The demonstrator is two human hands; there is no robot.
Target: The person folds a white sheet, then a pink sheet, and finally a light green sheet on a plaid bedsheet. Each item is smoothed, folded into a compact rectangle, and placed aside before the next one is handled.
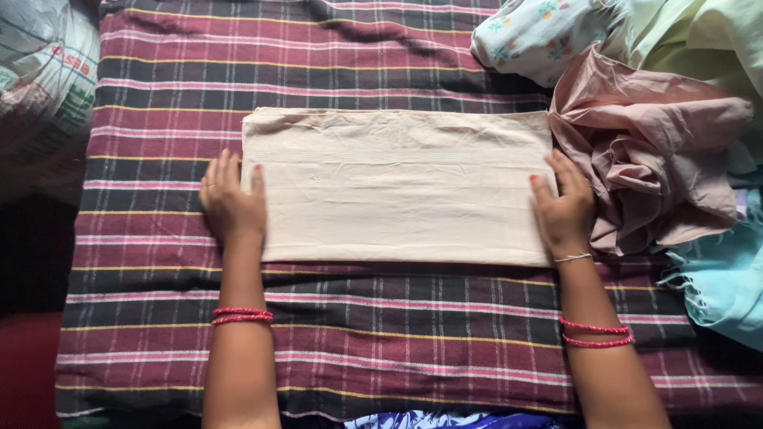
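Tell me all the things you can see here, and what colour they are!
Folded cloth: one, cream, flat in the middle of the checked spread.
Checked spread: one, maroon and dark with yellow and pink lines, under everything.
Crumpled cloth: one, dusty pink, right of the folded cloth.
Flowered cloth: one, white with small prints, top right.
Pale green cloth: one, top right corner.
Fringed cloth: one, light blue, right edge.
Sack: one, whitish, top left.
Left hand: flat at the folded cloth's left end.
Right hand: flat at its right end.
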